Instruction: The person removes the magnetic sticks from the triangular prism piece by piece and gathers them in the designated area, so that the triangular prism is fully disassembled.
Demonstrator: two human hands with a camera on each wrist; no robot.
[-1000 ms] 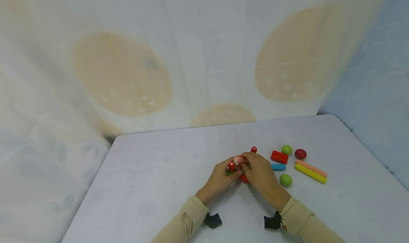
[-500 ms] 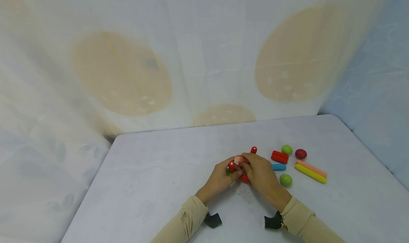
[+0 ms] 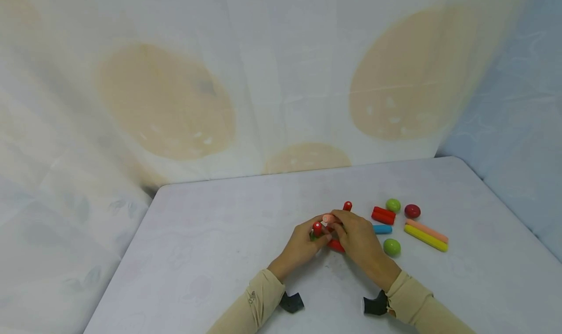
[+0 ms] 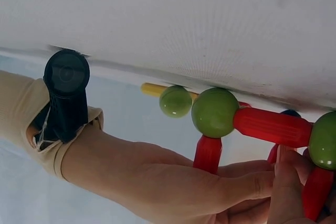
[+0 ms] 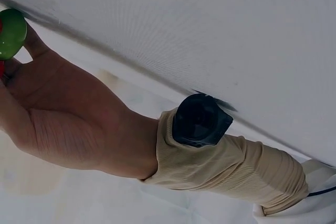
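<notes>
A small frame of red sticks [image 3: 336, 246] and green balls [image 4: 214, 112] stands at the table's middle, and both hands meet over it. My left hand [image 3: 303, 246] grips the frame from the left, by an upright red stick [image 3: 317, 227]. From the right, my right hand [image 3: 357, 239] pinches a pink stick [image 3: 328, 219] at the top of the frame. Another upright red stick [image 3: 348, 206] pokes out behind the fingers. In the left wrist view a red stick [image 4: 272, 127] joins two green balls. A green ball [image 5: 10, 32] sits by the left hand [image 5: 58, 114] in the right wrist view.
Loose pieces lie right of the hands: a pair of red sticks [image 3: 383, 215], a blue stick [image 3: 383, 229], two green balls [image 3: 392, 247], a dark red ball [image 3: 412, 211], and a pink and a yellow stick [image 3: 426, 238]. The white table [image 3: 210, 236] ends at a draped backdrop.
</notes>
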